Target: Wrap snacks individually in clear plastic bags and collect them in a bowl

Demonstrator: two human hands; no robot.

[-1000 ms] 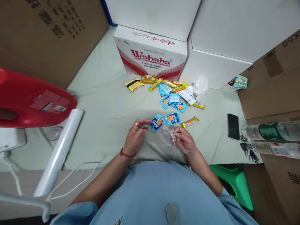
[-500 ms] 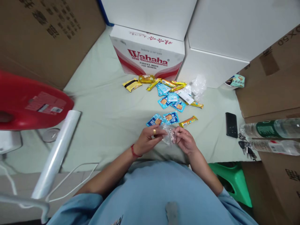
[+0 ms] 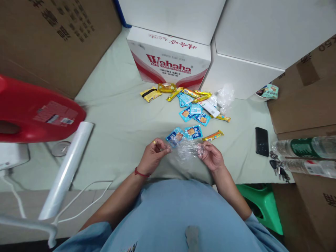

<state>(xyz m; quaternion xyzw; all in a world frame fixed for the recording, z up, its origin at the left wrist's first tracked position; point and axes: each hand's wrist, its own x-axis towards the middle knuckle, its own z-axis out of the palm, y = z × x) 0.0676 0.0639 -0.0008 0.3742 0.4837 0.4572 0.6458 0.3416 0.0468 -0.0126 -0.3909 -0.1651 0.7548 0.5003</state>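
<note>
Clear plastic bag [image 3: 187,151] in two-handed pinch

Near the counter's [image 3: 118,154] front edge, left hand [image 3: 151,155] and right hand [image 3: 213,157] pinch it, fingers nearly closed on opposite ends. Likely light, limp, slippery; grip its edges. Beyond lie blue sachets [image 3: 193,132].

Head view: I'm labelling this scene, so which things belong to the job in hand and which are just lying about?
Apparently in use:
clear plastic, held between left hand and right hand
perhaps the two blue packets just beyond

Apparently lying about:
phone
keys
bottles
red container
</note>
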